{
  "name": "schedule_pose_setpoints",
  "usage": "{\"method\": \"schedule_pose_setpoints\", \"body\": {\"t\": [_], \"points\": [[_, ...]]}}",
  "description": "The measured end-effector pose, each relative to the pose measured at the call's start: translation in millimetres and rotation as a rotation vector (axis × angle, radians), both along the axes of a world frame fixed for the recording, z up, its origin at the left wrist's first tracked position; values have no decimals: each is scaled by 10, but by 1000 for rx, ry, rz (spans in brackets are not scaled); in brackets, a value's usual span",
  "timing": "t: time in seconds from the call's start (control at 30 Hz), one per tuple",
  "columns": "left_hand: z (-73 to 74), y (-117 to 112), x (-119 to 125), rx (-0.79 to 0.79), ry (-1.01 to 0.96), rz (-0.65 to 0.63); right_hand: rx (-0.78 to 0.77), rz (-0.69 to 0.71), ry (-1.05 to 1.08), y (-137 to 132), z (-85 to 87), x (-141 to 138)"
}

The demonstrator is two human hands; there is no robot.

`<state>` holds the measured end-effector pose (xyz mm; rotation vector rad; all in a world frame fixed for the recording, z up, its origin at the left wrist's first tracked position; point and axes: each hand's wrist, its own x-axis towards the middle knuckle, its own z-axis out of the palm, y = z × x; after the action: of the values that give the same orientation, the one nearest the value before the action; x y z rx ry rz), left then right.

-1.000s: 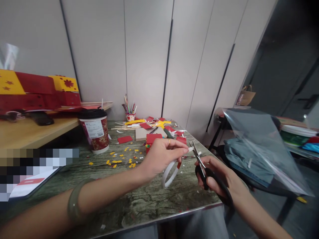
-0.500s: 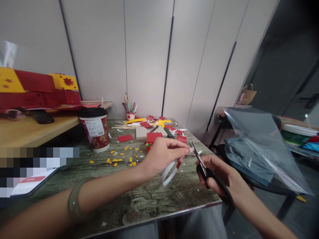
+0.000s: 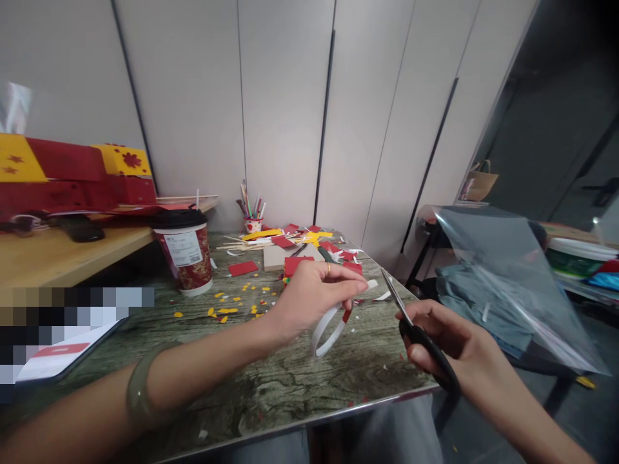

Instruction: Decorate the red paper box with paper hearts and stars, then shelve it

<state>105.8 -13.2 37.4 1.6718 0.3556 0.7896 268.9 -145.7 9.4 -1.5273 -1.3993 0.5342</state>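
Observation:
My left hand is closed, pinching a narrow white paper strip between thumb and fingers. The strip loops below the hand, with a red patch on its right side, and a short white end sticks out past my fingertips. In my right hand are black-handled scissors, fingers in the handles. The blades look closed and point up and left, a small gap from the strip's end. Behind my left hand, a red box is partly hidden.
Yellow paper bits and red paper pieces are scattered over the wood-patterned table. A lidded paper cup stands left, a pen cup at the back. Clear plastic sheeting hangs over a seat to the right.
My right hand has drawn the scissors right and away from the strip; their blades, apart before, have come together. My left hand stays nearly in place, the strip still in it.

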Motion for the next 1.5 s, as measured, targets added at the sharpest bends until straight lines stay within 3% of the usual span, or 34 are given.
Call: {"method": "schedule_pose_setpoints", "body": {"t": [0.2, 0.57, 1.17, 1.5], "points": [[1, -9, 5, 11, -55, 5, 34, 144, -127, -36, -49, -41], [28, -36, -6, 11, -21, 37, 28, 10, -111, -29, 42, -184], [50, -40, 4, 17, -30, 8, 86, -42, -102, -16, 0, -112], [15, 11, 89, 150, 48, 13, 122, -263, -171, -183, -88, 325]]}}
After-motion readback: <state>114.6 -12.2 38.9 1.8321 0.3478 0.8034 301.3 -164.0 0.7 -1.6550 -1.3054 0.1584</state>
